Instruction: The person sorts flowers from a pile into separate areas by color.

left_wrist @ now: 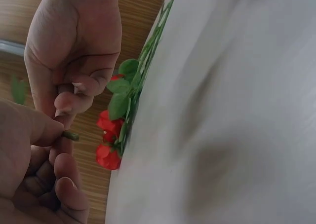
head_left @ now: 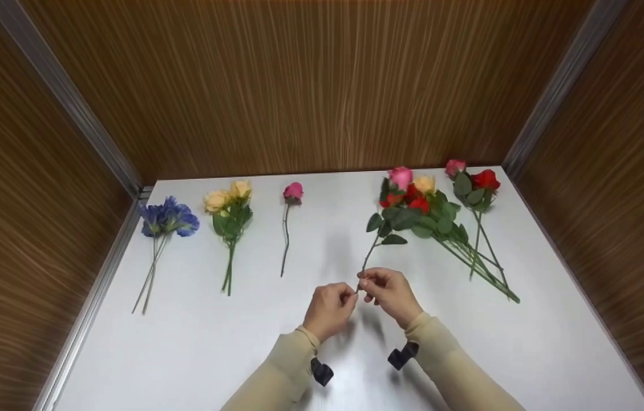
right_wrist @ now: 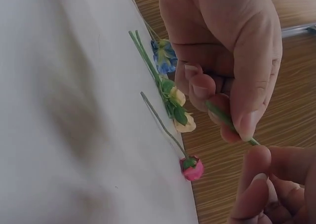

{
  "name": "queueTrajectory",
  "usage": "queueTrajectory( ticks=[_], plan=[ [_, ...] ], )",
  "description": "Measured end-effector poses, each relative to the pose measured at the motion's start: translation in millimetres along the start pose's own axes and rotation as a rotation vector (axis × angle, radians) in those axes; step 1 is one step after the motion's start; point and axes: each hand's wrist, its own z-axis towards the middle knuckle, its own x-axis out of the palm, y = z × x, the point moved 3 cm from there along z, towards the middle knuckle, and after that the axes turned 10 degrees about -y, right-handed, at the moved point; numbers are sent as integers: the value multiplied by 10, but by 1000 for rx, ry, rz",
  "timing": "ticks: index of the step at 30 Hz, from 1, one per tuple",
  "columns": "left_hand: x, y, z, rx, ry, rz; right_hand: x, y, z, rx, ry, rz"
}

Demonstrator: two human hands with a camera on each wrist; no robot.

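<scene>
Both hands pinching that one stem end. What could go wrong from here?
1. The right hand and left hand pinch only the very end of the stem; the leafy, flowered top is unsupported, so the stem could slip or twist out.
2. That top lies against the mixed bunch; lifting might snag leaves and drag neighbouring stems.
3. Opposed pinches could bend the thin stem.

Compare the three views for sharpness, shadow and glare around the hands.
Head view: sharp, soft shadows and dull glare on the white table near both hands. Left wrist view: table blurred, red flowers soft. Right wrist view: right hand fairly sharp, pink rose clear, table smeared.
</scene>
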Motion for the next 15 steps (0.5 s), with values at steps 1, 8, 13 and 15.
queueTrajectory(
  ticks=[1, 8, 13, 15],
  plan=[
    [-13, 23, 10, -8, 0, -1, -12, -3, 9, 6, 8, -16],
    [-264, 390, 146, -54, -65, 98, -472, -154, 98, 7, -93, -176],
    [-573, 846, 256, -105, -160, 239, -1146, -312, 167, 6, -316, -390],
    [-669, 1028, 274, -154, -174, 277, -1406, -357, 164, 20, -403, -484]
  ],
)
